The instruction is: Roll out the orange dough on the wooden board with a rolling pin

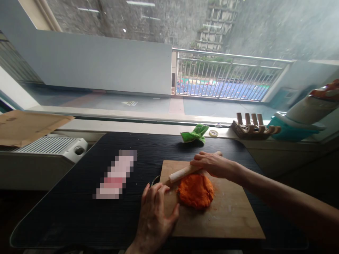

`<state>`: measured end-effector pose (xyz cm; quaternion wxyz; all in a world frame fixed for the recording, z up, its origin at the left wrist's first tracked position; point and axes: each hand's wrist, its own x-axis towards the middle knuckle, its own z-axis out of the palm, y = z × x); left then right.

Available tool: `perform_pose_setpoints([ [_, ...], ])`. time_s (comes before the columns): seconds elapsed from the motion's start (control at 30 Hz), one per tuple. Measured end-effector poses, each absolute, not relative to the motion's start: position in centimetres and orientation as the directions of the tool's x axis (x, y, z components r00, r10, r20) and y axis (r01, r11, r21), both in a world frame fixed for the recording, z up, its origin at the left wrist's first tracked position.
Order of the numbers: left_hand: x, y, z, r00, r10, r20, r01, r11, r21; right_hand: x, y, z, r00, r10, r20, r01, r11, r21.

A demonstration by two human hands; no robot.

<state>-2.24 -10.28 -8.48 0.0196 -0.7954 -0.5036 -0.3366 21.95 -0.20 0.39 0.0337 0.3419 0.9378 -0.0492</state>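
Seemingly it's rolling-out, right hand (212,164) curled round the rolling pin (181,173), left hand (155,208) half-spread, empty, orange dough (196,191) likely needing even pressure.

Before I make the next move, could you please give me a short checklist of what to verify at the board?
1. Right hand on the rolling pin: ok, the fingers curl over it.
2. Orange dough fully on the wooden board: ok, board shows all around it.
3. Dough surface even: not ok, it looks lumpy with a ragged edge.
4. Left hand steadying the board: cannot tell; it is at the board's left side, but pressure does not show.
5. Pin touching the dough: cannot tell; it lies along the far side, very close.
6. Green cloth clear of the board: ok, it lies beyond it, near the table's far edge.
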Motion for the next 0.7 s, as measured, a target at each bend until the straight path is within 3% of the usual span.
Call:
perform_pose_setpoints([
  [0.27, -2.2, -10.2, -9.1, 0.256, 0.816, 0.518, 0.843, -0.451, 0.293, 21.7, 0.5, 0.1, -0.807, 0.582, -0.097, 0.584, 0.811, 0.006],
  [0.47, -2.4, -10.2, -9.2, 0.311, 0.847, 0.430, 0.836, -0.460, 0.301, 19.5, 1.3, -0.3, -0.847, 0.525, -0.086, 0.502, 0.841, 0.202],
  [0.7, -2.4, -10.1, -9.3, 0.299, 0.892, 0.339, 0.836, -0.416, 0.357, 17.3, 0.6, -1.2, -0.844, 0.532, -0.071, 0.487, 0.814, 0.316],
])
